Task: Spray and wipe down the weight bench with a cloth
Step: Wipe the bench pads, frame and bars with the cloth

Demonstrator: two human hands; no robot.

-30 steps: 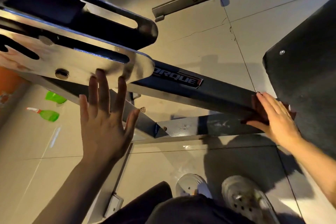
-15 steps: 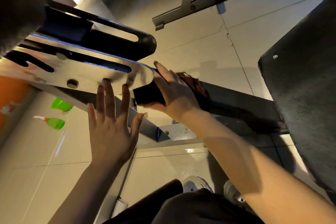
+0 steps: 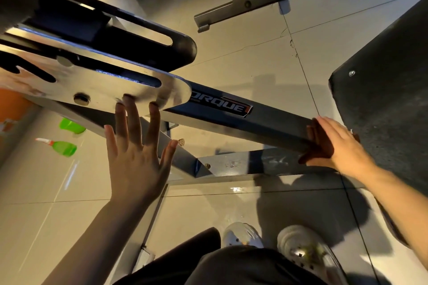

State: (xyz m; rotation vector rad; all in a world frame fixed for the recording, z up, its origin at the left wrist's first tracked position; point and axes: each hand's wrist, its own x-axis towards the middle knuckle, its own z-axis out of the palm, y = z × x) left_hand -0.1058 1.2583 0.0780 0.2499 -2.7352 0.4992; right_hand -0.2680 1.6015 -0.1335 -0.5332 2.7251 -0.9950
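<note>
The left hand (image 3: 136, 159) reaches up and forward from the lower left, its forearm rising steeply out of the bottom of the view, back of the hand toward the camera. Its fingers are straight and spread, the thumb splayed out to the right, and the tips of the three middle fingers touch the lower edge of a shiny slotted steel plate (image 3: 97, 85) on the weight bench; it grips nothing. The right hand (image 3: 335, 143) comes in from the lower right, the forearm angled up and to the left, wrist slightly bent. It lies flat with fingers extended and close together, pressing a dark reddish-brown cloth (image 3: 318, 146) against the right end of the bench's dark frame beam (image 3: 273, 127), just beside the black padded board (image 3: 382, 90) at the right edge. The cloth shows only as a strip under and in front of the fingers, wrapped over the beam's near edge. A label reading "ORQUE" (image 3: 222, 104) sits on the beam between the two hands. On the tiled floor (image 3: 231, 58) at the far left lies a green spray bottle (image 3: 62, 147), well apart from both hands. Two pale shoes (image 3: 301, 250) show at the bottom, below the beam.
</note>
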